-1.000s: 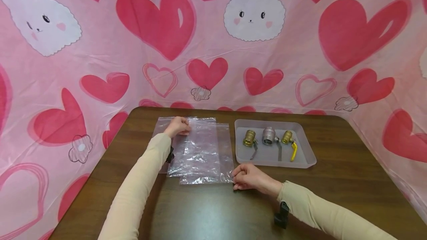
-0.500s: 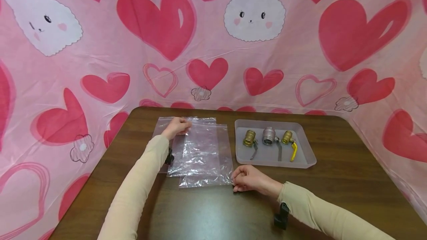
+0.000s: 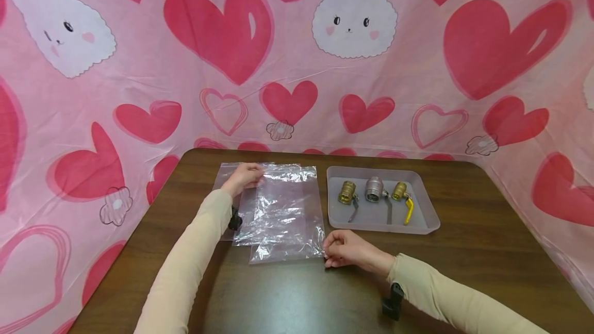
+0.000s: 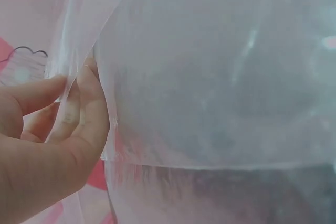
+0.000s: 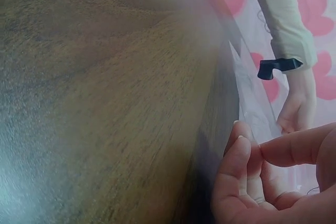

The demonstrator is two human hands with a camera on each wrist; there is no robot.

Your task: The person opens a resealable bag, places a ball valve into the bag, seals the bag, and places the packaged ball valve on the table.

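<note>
Several clear zip bags lie overlapped on the table, at the left of centre in the head view. My left hand pinches the far left edge of the top bag. In the left wrist view the thumb and fingers of the left hand hold the film of the bag, which fills most of that view. My right hand pinches the near right corner of the same bag. Thumb and forefinger of the right hand meet on the bag's edge in the right wrist view.
Right of the bags stands a shallow translucent tray. It holds a brass valve with a grey lever, a silver valve and a smaller brass valve with a yellow lever. A heart-patterned cloth hangs behind the wooden table.
The top bag's near edge has come slightly toward me and its far edge has spread away at the right. My left hand has shifted slightly left; the right hand has hardly moved.
</note>
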